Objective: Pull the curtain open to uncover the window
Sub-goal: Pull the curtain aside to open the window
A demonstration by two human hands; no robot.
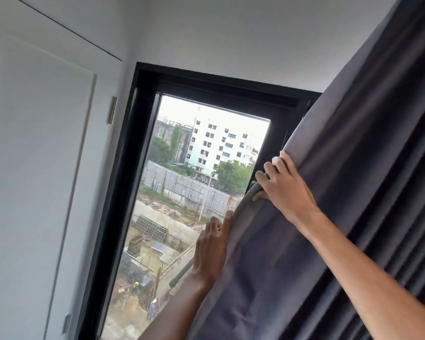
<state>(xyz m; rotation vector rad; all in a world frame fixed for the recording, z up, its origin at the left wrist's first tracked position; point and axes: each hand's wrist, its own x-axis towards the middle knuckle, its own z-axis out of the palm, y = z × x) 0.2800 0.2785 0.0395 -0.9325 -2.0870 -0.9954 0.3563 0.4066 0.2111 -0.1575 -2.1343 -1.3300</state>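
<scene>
A dark grey curtain (353,155) hangs in folds over the right half of the view. Its left edge runs diagonally across the black-framed window (142,148), whose left pane shows buildings and a construction site. My right hand (284,186) grips the curtain's rolled edge high up, fingers wrapped around the fabric. Lower down, my left hand (210,251) holds the same edge, fingers curled behind the cloth. The right part of the window is hidden behind the curtain.
A white cabinet door (35,168) with a metal hinge (113,110) stands on the left, close to the window frame. White wall and ceiling lie above. The curtain's gathered pleats (407,229) fill the far right.
</scene>
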